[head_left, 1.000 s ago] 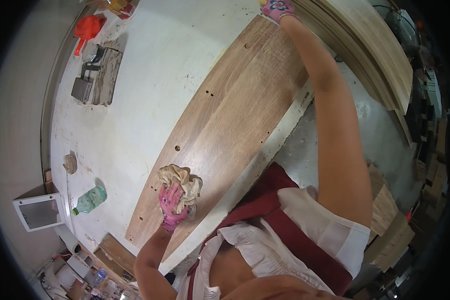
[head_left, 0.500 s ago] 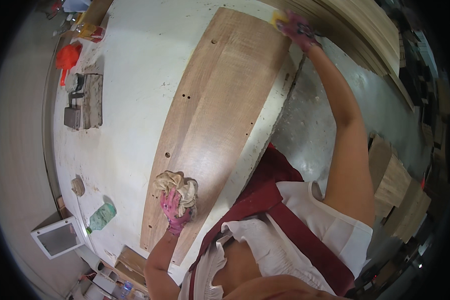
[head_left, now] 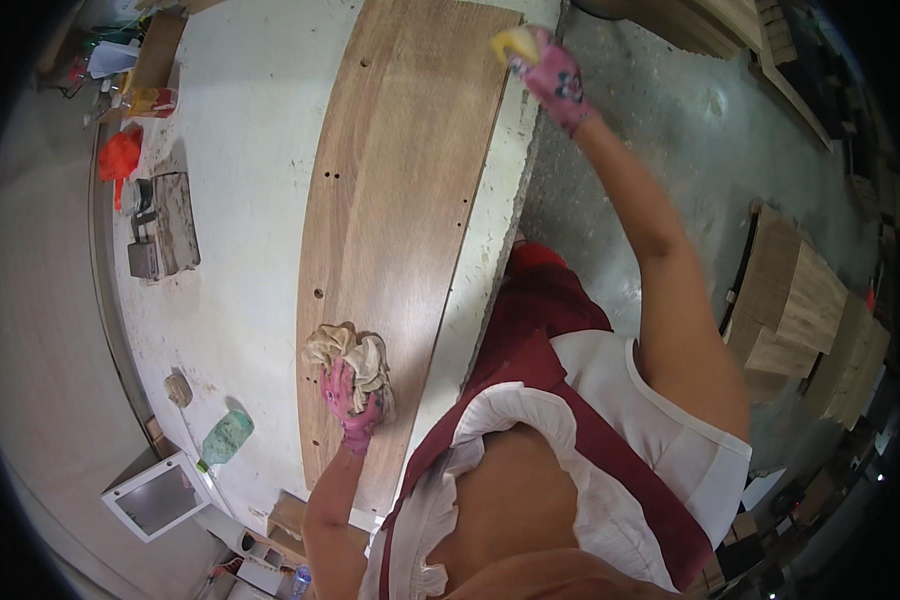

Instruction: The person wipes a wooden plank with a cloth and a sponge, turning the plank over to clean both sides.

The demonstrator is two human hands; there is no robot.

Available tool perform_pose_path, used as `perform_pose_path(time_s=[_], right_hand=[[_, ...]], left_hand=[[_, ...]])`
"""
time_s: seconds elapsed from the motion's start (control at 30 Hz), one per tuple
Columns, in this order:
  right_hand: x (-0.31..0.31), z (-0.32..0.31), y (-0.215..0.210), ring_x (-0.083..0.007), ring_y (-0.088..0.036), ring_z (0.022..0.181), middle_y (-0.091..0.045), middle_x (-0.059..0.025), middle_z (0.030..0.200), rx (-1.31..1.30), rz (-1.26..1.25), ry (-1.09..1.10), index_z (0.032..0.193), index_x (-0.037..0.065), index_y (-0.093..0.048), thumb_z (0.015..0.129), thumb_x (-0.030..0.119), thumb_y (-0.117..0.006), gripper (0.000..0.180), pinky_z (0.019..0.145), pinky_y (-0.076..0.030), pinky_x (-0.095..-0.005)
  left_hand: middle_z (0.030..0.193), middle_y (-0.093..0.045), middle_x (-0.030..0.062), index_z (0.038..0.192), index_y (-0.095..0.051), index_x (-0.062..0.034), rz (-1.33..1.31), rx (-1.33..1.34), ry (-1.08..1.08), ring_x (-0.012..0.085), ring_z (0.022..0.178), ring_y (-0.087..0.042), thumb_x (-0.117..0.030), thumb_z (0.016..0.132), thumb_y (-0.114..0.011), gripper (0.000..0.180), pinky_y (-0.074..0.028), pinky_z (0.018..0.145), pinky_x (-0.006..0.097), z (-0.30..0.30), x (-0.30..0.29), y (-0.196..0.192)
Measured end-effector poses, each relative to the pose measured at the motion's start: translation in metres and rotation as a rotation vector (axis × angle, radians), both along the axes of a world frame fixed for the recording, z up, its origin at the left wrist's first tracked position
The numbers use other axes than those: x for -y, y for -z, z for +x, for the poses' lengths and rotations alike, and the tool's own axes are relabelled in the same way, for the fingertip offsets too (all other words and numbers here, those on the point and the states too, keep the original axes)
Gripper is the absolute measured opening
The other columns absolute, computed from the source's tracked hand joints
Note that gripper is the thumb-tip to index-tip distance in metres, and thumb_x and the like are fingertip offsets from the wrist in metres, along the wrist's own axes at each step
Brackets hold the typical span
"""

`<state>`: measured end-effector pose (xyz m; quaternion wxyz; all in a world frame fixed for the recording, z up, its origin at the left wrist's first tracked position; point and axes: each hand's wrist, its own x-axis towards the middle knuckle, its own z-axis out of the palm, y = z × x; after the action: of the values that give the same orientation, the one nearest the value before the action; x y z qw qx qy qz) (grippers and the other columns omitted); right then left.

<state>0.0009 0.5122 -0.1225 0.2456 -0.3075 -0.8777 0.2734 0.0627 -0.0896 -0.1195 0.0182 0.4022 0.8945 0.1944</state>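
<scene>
A long wood-grain panel (head_left: 410, 160) with small drilled holes lies on the white worktable (head_left: 240, 140). On its near part my left hand (head_left: 348, 408), in a pink patterned glove, is closed on a crumpled beige cloth (head_left: 368, 362) pressed against the panel. My right hand (head_left: 553, 85), gloved alike, is at the panel's far right edge, its fingers around a yellow sponge (head_left: 515, 43). Slight blur covers that hand, and whether the sponge touches the panel's edge I cannot tell.
Left of the panel stand a green-tinted bottle (head_left: 227, 437), a dirty block with small metal pieces (head_left: 176, 222) and a red-orange bag (head_left: 120, 153). A white-framed piece (head_left: 157, 497) is at the lower left. Stacked boards (head_left: 792, 300) stand at the right.
My right hand has come nearer with the sponge, along the panel's right edge. The view has shifted, so the panel appears farther left. My left hand stays on the cloth.
</scene>
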Motion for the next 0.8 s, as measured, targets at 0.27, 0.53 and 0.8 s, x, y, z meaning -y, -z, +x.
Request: perform_pose_path(time_s=[0.27,0.53,0.8], right_hand=[[0.167,0.108,-0.018,-0.0309,-0.057,0.101,-0.054,-0.0133,0.106,0.175,-0.099,-0.808,0.121,0.010,-0.047,0.071,0.035,-0.067,0.059,0.087,-0.047,-0.0434],[-0.061,-0.026,0.008,-0.0276,-0.062,0.086,-0.062,-0.0144,0.094,0.142,0.012,0.040,0.114,0.005,-0.055,0.085,0.034,-0.065,0.042,0.074,-0.051,-0.0366],[-0.122,-0.058,0.047,-0.0352,-0.060,0.088,-0.063,-0.0165,0.093,-0.184,0.095,-0.023,0.097,0.007,-0.060,0.072,0.025,-0.070,0.032,0.075,-0.049,-0.0413]], left_hand=[[0.133,-0.047,0.0133,0.129,-0.044,-0.0096,0.001,-0.072,0.002,0.0287,0.124,-0.046,-0.030,0.080,-0.061,0.056,-0.028,0.105,0.056,-0.005,-0.011,-0.003],[0.134,-0.046,0.0146,0.129,-0.045,-0.0103,-0.024,-0.135,-0.004,0.0305,0.125,-0.045,-0.034,0.079,-0.059,0.057,-0.027,0.105,0.055,-0.005,-0.004,0.008],[0.135,-0.045,0.0170,0.130,-0.044,-0.0068,0.011,0.066,-0.032,0.0362,0.126,-0.040,-0.031,0.071,-0.061,0.066,-0.022,0.108,0.057,-0.002,-0.003,-0.004]])
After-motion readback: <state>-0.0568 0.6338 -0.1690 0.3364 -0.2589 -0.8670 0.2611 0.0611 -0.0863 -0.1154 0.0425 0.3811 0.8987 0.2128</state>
